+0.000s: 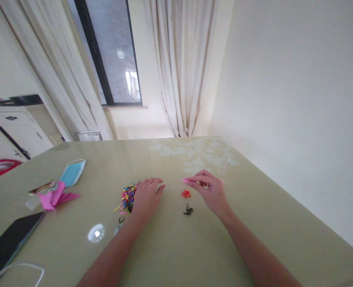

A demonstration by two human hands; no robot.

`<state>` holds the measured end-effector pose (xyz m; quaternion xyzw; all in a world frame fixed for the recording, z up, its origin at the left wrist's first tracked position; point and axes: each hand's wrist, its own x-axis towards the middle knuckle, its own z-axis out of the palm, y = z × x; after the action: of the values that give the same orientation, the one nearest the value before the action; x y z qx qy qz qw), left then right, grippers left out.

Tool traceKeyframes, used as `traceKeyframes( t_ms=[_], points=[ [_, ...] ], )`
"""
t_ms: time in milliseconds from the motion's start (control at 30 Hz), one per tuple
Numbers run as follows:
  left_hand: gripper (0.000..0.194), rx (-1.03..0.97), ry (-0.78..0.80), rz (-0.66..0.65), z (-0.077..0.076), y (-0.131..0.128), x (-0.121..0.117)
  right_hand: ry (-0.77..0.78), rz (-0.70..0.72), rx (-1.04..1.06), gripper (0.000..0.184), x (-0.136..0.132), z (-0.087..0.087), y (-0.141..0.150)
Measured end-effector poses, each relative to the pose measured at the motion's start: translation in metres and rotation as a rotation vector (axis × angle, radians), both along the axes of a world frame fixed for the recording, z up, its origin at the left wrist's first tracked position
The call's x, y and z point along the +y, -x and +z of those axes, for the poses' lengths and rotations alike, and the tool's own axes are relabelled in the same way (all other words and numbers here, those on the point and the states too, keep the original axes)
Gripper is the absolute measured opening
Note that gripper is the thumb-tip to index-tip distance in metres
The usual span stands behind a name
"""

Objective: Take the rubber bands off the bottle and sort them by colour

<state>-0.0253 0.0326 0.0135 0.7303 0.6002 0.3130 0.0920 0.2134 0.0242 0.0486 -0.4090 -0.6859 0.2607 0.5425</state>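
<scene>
My left hand (148, 195) rests on the table with fingers curled loosely, right beside a heap of small coloured elastic bands (127, 196). My right hand (209, 189) is closed in a pinch on a thin pink strip (186, 180) held just above the table. A small red band cluster (186, 193) and a small black band cluster (188, 210) lie on the table between my hands, nearer the right one.
A glossy olive table (179, 247) runs to a wall on the right. At the left lie a blue face mask (73, 173), pink folded paper (55, 198), a dark tablet (10, 241) and a small wrapper (41, 187). Curtains and a window stand behind.
</scene>
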Motion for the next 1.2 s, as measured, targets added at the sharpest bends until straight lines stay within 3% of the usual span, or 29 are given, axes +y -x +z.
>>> traceKeyframes(
  t_ms=[100,233,400,600,733,867,1200],
  points=[
    [0.027,0.374,-0.052,0.108,-0.007,0.01,0.003,-0.014,-0.018,0.083,0.02,-0.002,0.004,-0.002],
    [0.029,0.535,-0.039,0.117,-0.015,0.011,0.005,-0.042,-0.026,0.097,0.02,-0.002,0.005,-0.003],
    [0.032,0.608,-0.054,0.141,-0.017,0.003,0.007,-0.078,-0.135,-0.003,0.02,0.012,-0.009,-0.005],
    [0.048,0.641,-0.039,0.109,-0.015,-0.014,0.026,-0.157,-0.336,-0.499,0.015,0.038,-0.045,0.001],
    [0.046,0.658,0.006,0.113,-0.014,-0.022,0.047,-0.152,-0.357,-0.698,0.014,0.046,-0.059,0.006],
    [0.038,0.657,0.02,0.093,-0.013,-0.028,0.054,-0.185,-0.368,-0.786,0.012,0.048,-0.065,0.006],
    [0.033,0.672,0.022,0.09,-0.01,-0.025,0.045,-0.175,-0.373,-0.853,0.015,0.05,-0.065,0.006]
  ],
)
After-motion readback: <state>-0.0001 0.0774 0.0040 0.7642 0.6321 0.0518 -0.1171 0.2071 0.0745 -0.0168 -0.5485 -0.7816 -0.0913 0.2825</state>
